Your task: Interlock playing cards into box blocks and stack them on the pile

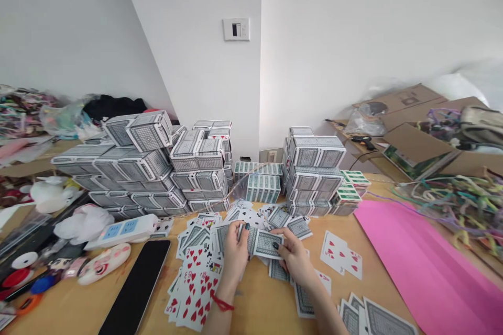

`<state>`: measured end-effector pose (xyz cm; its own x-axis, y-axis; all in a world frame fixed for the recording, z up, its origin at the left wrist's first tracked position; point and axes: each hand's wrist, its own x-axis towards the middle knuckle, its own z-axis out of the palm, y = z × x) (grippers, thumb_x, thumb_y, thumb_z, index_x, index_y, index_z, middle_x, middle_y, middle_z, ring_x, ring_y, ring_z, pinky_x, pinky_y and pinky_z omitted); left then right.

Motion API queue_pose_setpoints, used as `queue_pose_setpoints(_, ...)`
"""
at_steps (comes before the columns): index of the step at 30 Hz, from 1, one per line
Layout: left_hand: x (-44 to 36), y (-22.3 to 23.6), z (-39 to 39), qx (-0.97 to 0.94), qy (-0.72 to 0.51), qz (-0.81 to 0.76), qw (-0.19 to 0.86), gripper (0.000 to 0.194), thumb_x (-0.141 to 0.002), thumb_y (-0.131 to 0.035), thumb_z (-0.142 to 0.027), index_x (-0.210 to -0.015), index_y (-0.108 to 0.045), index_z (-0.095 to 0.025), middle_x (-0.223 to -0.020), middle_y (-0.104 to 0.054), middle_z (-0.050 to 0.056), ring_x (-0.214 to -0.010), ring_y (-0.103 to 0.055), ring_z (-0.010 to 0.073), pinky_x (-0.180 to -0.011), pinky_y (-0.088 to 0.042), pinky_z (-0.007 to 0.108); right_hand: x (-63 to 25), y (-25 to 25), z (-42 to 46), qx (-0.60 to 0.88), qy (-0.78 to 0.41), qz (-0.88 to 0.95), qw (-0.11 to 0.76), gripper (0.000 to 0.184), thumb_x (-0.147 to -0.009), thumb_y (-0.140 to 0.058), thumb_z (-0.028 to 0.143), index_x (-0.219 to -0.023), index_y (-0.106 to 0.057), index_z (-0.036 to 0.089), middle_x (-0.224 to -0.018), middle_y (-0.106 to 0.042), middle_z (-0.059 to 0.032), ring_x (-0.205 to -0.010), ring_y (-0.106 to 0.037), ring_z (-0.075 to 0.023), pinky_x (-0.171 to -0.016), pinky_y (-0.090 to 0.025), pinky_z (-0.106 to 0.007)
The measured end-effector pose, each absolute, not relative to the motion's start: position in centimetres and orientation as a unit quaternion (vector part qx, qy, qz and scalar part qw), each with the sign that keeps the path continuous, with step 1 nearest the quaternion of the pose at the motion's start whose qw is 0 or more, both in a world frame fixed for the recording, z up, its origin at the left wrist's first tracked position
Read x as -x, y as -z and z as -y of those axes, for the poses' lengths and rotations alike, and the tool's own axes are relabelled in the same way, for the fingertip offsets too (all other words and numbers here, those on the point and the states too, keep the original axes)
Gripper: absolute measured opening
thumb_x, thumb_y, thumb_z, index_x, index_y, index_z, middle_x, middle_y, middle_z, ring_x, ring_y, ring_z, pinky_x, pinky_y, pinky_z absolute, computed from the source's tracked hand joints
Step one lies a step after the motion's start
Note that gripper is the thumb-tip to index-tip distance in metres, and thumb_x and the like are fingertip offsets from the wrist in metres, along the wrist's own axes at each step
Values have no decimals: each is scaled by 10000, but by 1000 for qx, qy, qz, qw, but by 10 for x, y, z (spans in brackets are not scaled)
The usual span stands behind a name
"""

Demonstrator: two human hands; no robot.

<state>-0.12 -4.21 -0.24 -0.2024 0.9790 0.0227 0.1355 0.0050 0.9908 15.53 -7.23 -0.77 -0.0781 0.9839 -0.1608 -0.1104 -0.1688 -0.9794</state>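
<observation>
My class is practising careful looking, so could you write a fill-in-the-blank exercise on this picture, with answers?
1. The left hand and right hand hold playing ____.
2. The red bracelet is on the ____ wrist.
3. The large sheet at the right is coloured ____.
4. The phone lies with its screen facing ____.

Missing words: cards; left; pink; up.

On the left of the bench [259, 306], hearts cards read 7 on one card [193, 260], 10 on another [203, 293] and 5 on a third [172, 308]; a jack [215, 267] shows J. Farther right, a part-covered ace [324, 281] bears a red A.
</observation>
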Motion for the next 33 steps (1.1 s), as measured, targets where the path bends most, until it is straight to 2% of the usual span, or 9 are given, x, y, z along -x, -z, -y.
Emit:
queue_pose_setpoints(5,2,8,42,-494,-504,-587,397,225,-762,-468,-347,-901,-510,-174,-729,-543,9,-631,-502,148,-632,-421,281,-153,9,72,480,-590,451,467,265,-722,-477,267,-975,-442,197,-464,-358,112,-294,-304,-46,-327,-183,-174)
queue_pose_setpoints(18,-5,9,44,-501,-504,-587,388,225,-748,-482,-358,-874,-511,-175,-747,-554,24,-676,-525,168,-653,-421,290,-149,9,71,478,-586,459,466,285,-726,-483,325,-972,-429,191,-452,-364,122,-269,-298,-38,-310,-161,-168)
queue_pose_setpoints(21,-10,12,47,-507,-482,-588,407,207,-769,-451,-344,-892,-486,-181,-737,-529,13,-623,-502,152,-619,-415,278,-147,8,71,469,-595,456,468,279,-727,-477,340,-958,-424,192,-474,-392,115,-266,-293,-31,-302,-172,-164)
queue_pose_setpoints(24,-12,14,47,-508,-472,-588,417,205,-781,-432,-334,-919,-469,-186,-724,-514,2,-576,-479,138,-597,-413,274,-146,8,71,469,-595,453,469,278,-722,-473,320,-961,-419,189,-470,-387,117,-264,-295,-30,-297,-173,-160)
queue_pose_setpoints(27,-12,13,47,-515,-477,-588,402,197,-780,-433,-325,-907,-475,-181,-752,-533,17,-630,-507,152,-631,-421,287,-146,10,72,476,-593,444,474,298,-715,-466,282,-992,-400,193,-467,-381,122,-265,-305,-31,-297,-172,-153)
queue_pose_setpoints(33,-13,9,47,-530,-485,-583,379,181,-775,-438,-317,-885,-483,-181,-775,-553,29,-683,-528,169,-669,-429,305,-145,14,72,476,-600,441,469,331,-725,-443,278,-1034,-344,211,-530,-522,83,-274,-341,-38,-295,-186,-147)
